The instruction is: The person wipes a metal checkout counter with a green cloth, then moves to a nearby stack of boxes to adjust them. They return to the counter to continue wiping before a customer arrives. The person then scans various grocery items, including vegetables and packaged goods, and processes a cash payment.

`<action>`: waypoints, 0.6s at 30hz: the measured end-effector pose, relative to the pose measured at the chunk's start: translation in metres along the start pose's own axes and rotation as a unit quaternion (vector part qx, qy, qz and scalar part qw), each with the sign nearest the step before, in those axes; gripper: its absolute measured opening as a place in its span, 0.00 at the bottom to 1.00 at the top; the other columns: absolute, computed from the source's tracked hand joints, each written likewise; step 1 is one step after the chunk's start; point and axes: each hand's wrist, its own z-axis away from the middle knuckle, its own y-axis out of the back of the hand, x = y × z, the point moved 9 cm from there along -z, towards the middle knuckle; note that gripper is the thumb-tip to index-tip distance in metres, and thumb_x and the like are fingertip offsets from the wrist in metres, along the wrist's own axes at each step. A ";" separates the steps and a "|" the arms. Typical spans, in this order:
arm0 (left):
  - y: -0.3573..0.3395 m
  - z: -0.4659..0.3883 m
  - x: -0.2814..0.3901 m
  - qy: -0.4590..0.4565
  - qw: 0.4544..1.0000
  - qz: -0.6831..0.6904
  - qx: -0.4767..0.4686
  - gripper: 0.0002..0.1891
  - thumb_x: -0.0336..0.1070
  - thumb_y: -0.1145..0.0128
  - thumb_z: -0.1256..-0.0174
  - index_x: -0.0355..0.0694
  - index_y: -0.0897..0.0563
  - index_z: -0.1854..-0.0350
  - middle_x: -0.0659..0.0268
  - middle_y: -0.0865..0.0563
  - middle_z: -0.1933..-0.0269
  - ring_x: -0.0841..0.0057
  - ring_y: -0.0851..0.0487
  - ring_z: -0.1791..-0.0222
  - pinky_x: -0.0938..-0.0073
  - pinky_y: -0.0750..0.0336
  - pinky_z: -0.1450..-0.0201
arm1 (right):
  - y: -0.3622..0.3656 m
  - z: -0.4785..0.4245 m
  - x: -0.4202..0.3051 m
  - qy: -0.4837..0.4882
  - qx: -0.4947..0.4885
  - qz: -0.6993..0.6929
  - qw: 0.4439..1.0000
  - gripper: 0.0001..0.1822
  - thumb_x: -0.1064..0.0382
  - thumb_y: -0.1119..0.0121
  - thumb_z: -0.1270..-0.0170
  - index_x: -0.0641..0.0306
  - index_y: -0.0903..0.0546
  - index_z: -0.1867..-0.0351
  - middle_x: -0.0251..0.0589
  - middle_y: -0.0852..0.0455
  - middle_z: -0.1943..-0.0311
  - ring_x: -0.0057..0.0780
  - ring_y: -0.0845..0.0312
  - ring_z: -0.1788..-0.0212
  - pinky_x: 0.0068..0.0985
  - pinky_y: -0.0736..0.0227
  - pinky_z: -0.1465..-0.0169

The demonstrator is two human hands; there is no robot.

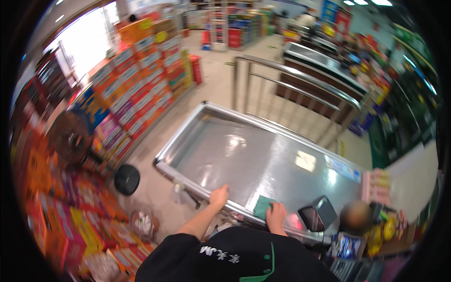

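A checkout counter with a stainless steel top [225, 158] and a raised metal rim lies before me. My left hand [219, 196] rests at the near rim, its fingers partly curled; blur hides whether they grip the edge. Under the fingers of my right hand [276, 213] is a folded green cloth [261, 207], pressed on the steel by the near edge. A dark box-shaped scanner [317, 214] stands to the right of that hand. Farther across the top lie a pale square sheet [305, 161] and a blue-and-white strip [341, 168].
A steel railing [296, 70] runs along the counter's far side. Stacked cartons [137, 84] and a dark fan [70, 137] with a round base stand to the left. A keyboard [341, 269] and small packets [347, 245] sit at lower right. Another checkout counter [317, 63] lies beyond.
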 end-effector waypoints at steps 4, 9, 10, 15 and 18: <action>0.008 0.002 0.013 -0.041 0.998 0.049 -0.003 0.09 0.36 0.50 0.36 0.46 0.17 0.59 0.54 0.13 0.60 0.55 0.16 0.55 0.55 0.23 0.52 | -0.009 -0.005 -0.040 0.093 -0.069 0.056 0.992 0.24 0.51 0.35 0.43 0.47 0.20 0.43 0.47 0.27 0.37 0.48 0.36 0.32 0.55 0.44 0.36; 0.007 0.031 0.100 -0.297 0.938 0.174 0.038 0.14 0.33 0.42 0.39 0.36 0.18 0.51 0.49 0.21 0.44 0.50 0.21 0.48 0.57 0.26 0.44 | -0.029 -0.007 -0.039 0.080 -0.150 0.105 0.980 0.27 0.44 0.39 0.38 0.41 0.23 0.37 0.42 0.31 0.30 0.47 0.43 0.26 0.63 0.48 0.32; -0.004 0.043 0.121 -0.332 0.927 0.171 0.024 0.18 0.35 0.40 0.40 0.38 0.19 0.46 0.47 0.23 0.41 0.49 0.22 0.47 0.54 0.27 0.43 | -0.031 -0.008 -0.036 0.089 -0.148 0.107 0.979 0.27 0.44 0.39 0.38 0.41 0.23 0.36 0.41 0.31 0.30 0.47 0.43 0.26 0.64 0.47 0.32; -0.070 0.086 0.189 -0.427 0.881 0.056 -0.193 0.42 0.57 0.34 0.41 0.50 0.36 0.25 0.50 0.49 0.21 0.45 0.51 0.22 0.36 0.39 0.36 | -0.057 -0.031 -0.004 0.075 -0.203 0.111 0.970 0.32 0.41 0.48 0.34 0.41 0.31 0.29 0.40 0.34 0.28 0.44 0.46 0.24 0.64 0.50 0.29; -0.075 0.063 0.200 -0.400 0.885 -0.003 -0.239 0.46 0.60 0.34 0.42 0.56 0.41 0.23 0.54 0.55 0.19 0.48 0.61 0.20 0.28 0.47 0.33 | -0.064 -0.058 0.007 0.057 -0.180 0.122 0.974 0.32 0.42 0.49 0.34 0.41 0.32 0.28 0.40 0.35 0.27 0.45 0.47 0.23 0.63 0.51 0.29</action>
